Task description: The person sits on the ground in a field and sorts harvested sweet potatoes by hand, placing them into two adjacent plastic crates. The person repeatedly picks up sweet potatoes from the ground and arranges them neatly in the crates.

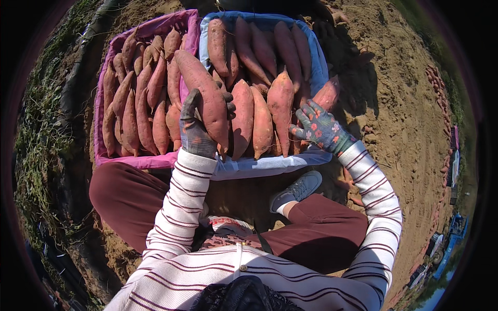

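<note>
My left hand [198, 128], in a dark patterned glove, holds a large sweet potato [206, 97] over the seam between two crates. My right hand [319, 128], in a floral glove, is at the right edge of the crate with the light-blue liner [272, 166]; its fingers rest at a sweet potato [327, 93], and whether they grip it is unclear. Beside that hand an upright sweet potato [281, 105] stands in the same crate among other large ones. Smaller sweet potatoes [130, 126] fill the pink-lined crate [146, 161] to the left.
Green vines [46, 144] and dark plastic film [74, 81] lie on the left. Bare soil [400, 128] stretches to the right, with a long row of sweet potatoes [439, 89] and blue machinery [453, 241] farther off. My shoe [305, 184] is just below the blue-lined crate.
</note>
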